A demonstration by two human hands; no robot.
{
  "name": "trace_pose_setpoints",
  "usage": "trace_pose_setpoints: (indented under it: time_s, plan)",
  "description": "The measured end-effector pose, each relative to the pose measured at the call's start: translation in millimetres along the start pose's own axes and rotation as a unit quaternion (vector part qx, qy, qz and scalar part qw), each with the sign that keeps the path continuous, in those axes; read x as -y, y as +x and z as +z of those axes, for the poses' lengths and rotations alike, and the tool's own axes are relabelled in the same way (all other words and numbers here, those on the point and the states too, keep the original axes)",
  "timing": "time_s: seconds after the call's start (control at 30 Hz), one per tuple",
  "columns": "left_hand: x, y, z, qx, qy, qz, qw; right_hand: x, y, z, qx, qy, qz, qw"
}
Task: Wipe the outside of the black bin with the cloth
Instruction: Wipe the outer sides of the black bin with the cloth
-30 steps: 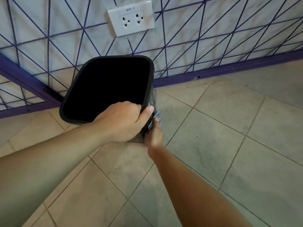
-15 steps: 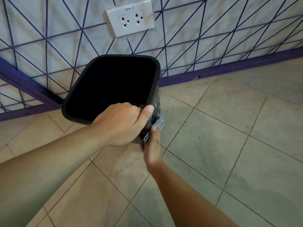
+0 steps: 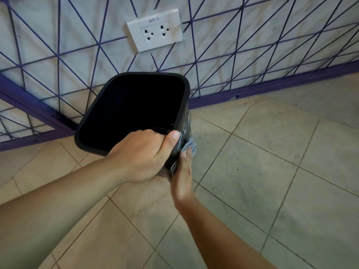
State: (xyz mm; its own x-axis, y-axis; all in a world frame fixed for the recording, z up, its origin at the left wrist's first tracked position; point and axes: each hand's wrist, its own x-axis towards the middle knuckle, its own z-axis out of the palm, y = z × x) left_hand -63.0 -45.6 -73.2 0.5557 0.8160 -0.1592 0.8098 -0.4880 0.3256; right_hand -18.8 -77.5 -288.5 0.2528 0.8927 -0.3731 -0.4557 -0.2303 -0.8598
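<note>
Grey-blue cloth (image 3: pixel 189 146) under right hand (image 3: pixel 181 175) now lower on tilted black plastic bin (image 3: pixel 185 121), left hand (image 3: pixel 139 156) clamping rim; wiping mid-stroke.

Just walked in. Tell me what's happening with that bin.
A person is cleaning a black bin held tilted above the tiled floor, near a wall with a white double socket. The left hand grips the bin's rim at the near corner, thumb on the outside. The right hand presses a grey-blue cloth against the bin's outer right side, where pale streaks show on the plastic.
</note>
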Motion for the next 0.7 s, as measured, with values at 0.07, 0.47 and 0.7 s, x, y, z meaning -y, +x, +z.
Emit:
trace_pose_setpoints:
  time_s: [0.07,0.47,0.7]
  plan:
    - [0.9,1.6,-1.1,-0.004,0.004,0.002,1.000,-5.0,-5.7,-0.6,0.004,-0.011,-0.013,1.000]
    - [1.5,4.2,-1.9,-0.011,0.001,0.005,1.000,-12.0,35.3,-5.0,-0.059,0.068,0.059,0.994]
    - [0.4,2.3,-2.1,-0.012,0.003,-0.002,1.000,-15.0,20.9,1.0,-0.044,0.053,0.024,0.997]
